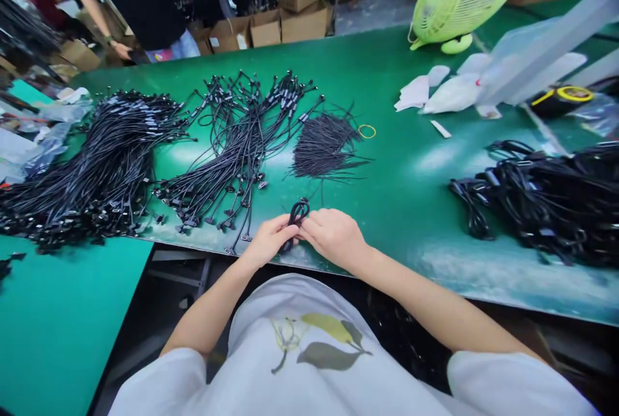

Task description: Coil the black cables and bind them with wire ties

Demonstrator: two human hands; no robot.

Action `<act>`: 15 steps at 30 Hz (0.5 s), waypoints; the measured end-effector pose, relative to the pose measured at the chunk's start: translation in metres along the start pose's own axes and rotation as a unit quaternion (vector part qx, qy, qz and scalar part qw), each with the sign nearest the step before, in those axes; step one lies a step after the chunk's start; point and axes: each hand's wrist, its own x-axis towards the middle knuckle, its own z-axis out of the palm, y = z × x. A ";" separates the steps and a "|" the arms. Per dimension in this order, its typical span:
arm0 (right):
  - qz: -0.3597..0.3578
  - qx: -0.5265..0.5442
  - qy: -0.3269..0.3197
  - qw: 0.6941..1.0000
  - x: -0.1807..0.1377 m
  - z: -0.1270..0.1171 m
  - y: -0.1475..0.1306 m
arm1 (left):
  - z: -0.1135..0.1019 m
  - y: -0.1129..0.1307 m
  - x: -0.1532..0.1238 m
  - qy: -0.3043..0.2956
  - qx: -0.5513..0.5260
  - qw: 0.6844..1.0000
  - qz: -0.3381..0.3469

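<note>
Cable, wound into a small black coil [298, 211], is held between the two hands, just over the near edge of the green desk [391, 190]. The left hand [269, 237] has a narrow grip, thumb and fingers closed on the coil's lower left part. The right hand [334, 235] is narrow too — fingers curled together and meeting the coil on its right side — though I cannot tell exactly what its tips pinch, as they are mostly hidden. The coil's loops stand up above both thumbs.

Just beyond the hands lies a pile of thin black ties [319, 145], with a yellow band [367, 131] just beside it on the right. To the left, a spread bunch of cables [242, 142] lies with plugs toward the near edge, and a thicker heap [111, 151] lies further left. Over on the right is a pile of coiled cables [546, 197]. A green fan [467, 0] stands at the far right — and a person in a dark top [135, 3] is across the desk.
</note>
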 end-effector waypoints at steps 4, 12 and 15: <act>-0.026 -0.022 0.074 0.997 -0.009 -0.008 -0.003 | -0.002 0.005 0.007 0.063 0.178 0.979 0.079; 0.089 -0.025 -0.147 0.985 -0.003 -0.009 0.007 | 0.004 -0.019 0.021 -0.014 0.649 0.700 0.299; 0.110 -0.006 -0.177 0.978 -0.012 -0.005 0.013 | 0.002 -0.023 0.023 -0.020 0.667 0.667 0.333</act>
